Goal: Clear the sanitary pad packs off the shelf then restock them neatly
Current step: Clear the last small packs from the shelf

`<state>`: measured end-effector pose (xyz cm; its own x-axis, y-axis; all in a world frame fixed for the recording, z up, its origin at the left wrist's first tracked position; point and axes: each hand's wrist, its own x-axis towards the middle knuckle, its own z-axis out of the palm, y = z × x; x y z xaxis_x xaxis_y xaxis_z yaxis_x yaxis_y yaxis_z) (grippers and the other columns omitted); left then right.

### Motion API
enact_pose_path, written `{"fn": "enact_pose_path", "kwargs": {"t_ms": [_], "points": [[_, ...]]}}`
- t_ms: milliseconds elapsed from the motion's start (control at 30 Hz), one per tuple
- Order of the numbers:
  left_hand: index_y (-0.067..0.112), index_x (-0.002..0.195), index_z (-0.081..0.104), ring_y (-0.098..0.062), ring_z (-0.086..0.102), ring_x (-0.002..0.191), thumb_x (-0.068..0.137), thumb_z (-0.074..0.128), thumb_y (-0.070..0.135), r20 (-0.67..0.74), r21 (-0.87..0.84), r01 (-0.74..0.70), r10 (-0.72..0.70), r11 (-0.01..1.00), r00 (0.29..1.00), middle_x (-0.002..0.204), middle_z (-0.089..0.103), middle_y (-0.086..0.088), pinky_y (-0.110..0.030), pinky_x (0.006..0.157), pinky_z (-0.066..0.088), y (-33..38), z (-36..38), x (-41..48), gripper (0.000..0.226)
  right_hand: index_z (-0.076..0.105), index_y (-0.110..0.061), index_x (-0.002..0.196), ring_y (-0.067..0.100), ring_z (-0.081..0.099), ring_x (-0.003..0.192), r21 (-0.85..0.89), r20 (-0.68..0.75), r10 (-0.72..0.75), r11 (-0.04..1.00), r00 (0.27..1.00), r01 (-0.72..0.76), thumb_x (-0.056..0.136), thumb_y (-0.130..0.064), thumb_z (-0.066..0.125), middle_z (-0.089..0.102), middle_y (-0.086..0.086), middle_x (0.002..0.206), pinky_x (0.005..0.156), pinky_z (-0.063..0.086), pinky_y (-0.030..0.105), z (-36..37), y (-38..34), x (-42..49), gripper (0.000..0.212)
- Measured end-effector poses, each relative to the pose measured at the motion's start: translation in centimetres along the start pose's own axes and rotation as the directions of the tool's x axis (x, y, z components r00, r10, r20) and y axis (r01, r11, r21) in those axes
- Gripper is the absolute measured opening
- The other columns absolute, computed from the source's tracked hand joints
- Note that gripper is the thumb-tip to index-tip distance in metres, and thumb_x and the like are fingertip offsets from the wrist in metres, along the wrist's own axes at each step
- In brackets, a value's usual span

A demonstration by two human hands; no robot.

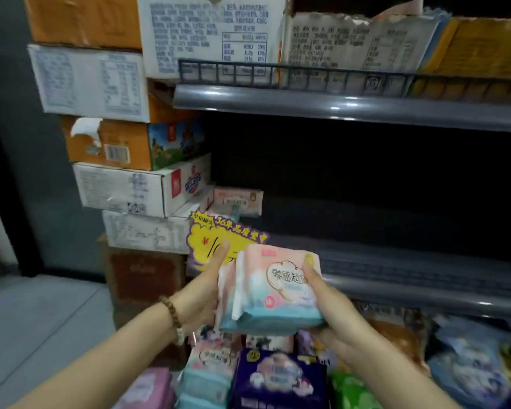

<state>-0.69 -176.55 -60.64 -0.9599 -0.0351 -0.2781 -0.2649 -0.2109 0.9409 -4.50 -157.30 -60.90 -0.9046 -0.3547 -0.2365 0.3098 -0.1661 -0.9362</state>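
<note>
Before shelf (425,292), pink pad pack (273,293)

In the lower middle of the frame, the left hand (206,290) and the right hand (338,321) hold pink-and-blue pad packs (270,293) between them, the right thumb lying across the front. Just above, at the left end of the dark shelf (410,258), one matching pack (238,201) stands behind a yellow price sign (216,240). Cardboard boxes (136,187) are stacked on the left, and purple (278,379), green (351,389) and pink (152,389) packs lie along the bottom edge.
</note>
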Motion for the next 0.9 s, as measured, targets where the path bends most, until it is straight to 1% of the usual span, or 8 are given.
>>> {"fn": "enact_pose_path", "kwargs": {"t_ms": [67,100,167,267,400,567,733,900], "points": [[0.012,0.128,0.055,-0.029,0.061,0.113,0.072,0.054,0.067,-0.042,-0.036,-0.027,0.026,0.999,0.999,0.126,0.061,-0.016,-0.042,0.094,0.05,-2.3,-0.4,-1.0,0.079,0.067,-0.01,0.102,0.019,0.072,0.073,-0.019,-0.029,0.012,1.0,0.999,-0.013,0.092,-0.043,0.054,0.076,0.007,0.088,0.07,0.055,0.032,1.1,2.4,-0.7,0.036],[0.011,0.136,0.046,-0.031,0.055,0.12,0.058,0.068,0.07,-0.128,-0.007,-0.028,0.027,1.0,0.991,0.135,0.053,-0.017,-0.045,0.1,0.045,-3.8,-1.5,-1.2,0.1,0.067,-0.011,0.105,0.021,0.072,0.081,-0.038,-0.027,0.012,0.999,1.0,-0.013,0.093,-0.044,0.053,0.076,0.006,0.092,0.077,0.056,0.035,1.5,3.7,-0.7,0.037],[0.017,0.141,0.039,-0.027,0.05,0.127,0.046,0.078,0.075,-0.087,-0.001,-0.02,0.02,1.0,0.996,0.146,0.041,-0.013,-0.045,0.105,0.041,-5.9,-3.3,-2.1,0.118,0.063,-0.017,0.115,0.022,0.07,0.097,-0.098,-0.02,-0.001,0.995,1.0,-0.001,0.087,-0.056,0.056,0.073,0.003,0.105,0.093,0.052,0.042,2.3,5.8,-1.2,0.049],[0.018,0.146,0.03,-0.024,0.051,0.126,0.061,0.077,0.063,-0.012,-0.066,0.08,-0.081,0.995,0.997,0.148,0.04,-0.009,-0.046,0.102,0.045,-8.2,-4.5,-4.5,0.107,0.048,-0.029,0.135,0.017,0.061,0.114,-0.121,-0.022,0.015,0.993,1.0,-0.017,0.055,-0.08,0.066,0.06,-0.004,0.13,0.1,0.048,0.044,2.8,9.7,-1.9,0.096],[0.011,0.122,0.061,-0.029,0.064,0.107,0.08,0.066,0.039,0.055,-0.146,0.155,-0.149,0.977,0.987,0.118,0.066,-0.015,-0.042,0.096,0.049,-11.3,-5.9,-7.1,0.051,0.04,-0.026,0.143,0.017,0.061,0.112,-0.114,0.069,0.143,0.984,0.987,-0.135,0.058,-0.069,0.071,0.062,-0.003,0.128,0.081,0.049,0.03,3.4,14.0,-4.0,0.1],[0.013,0.103,0.067,-0.023,0.071,0.082,0.078,0.059,0.042,-0.027,-0.131,0.3,-0.305,0.945,0.952,0.099,0.073,-0.012,-0.037,0.084,0.054,-16.6,-8.9,-9.3,0.039,0.066,-0.018,0.111,0.015,0.072,0.086,-0.025,0.29,0.344,0.936,0.893,-0.352,0.079,-0.046,0.054,0.074,0.004,0.102,0.068,0.054,0.027,4.9,19.2,-7.2,0.044],[0.022,0.117,0.064,-0.032,0.061,0.11,0.063,0.062,0.076,-0.028,0.058,0.593,-0.592,0.803,0.805,0.117,0.067,-0.012,-0.05,0.094,0.048,-22.1,-12.3,-10.2,0.076,0.063,-0.015,0.121,0.021,0.07,0.092,-0.036,0.201,0.459,0.886,0.865,-0.462,0.073,-0.047,0.064,0.072,0.007,0.108,0.079,0.054,0.034,5.4,25.6,-7.7,0.057],[0.027,0.121,0.052,-0.027,0.054,0.111,0.075,0.056,0.07,-0.072,0.222,0.673,-0.676,0.706,0.733,0.118,0.058,-0.005,-0.046,0.085,0.05,-25.0,-12.8,-9.6,0.063,0.063,-0.02,0.119,0.027,0.068,0.1,-0.036,0.161,0.537,0.842,0.828,-0.538,0.09,-0.044,0.054,0.072,0.009,0.11,0.079,0.054,0.035,5.8,29.7,-7.2,0.039]]}}
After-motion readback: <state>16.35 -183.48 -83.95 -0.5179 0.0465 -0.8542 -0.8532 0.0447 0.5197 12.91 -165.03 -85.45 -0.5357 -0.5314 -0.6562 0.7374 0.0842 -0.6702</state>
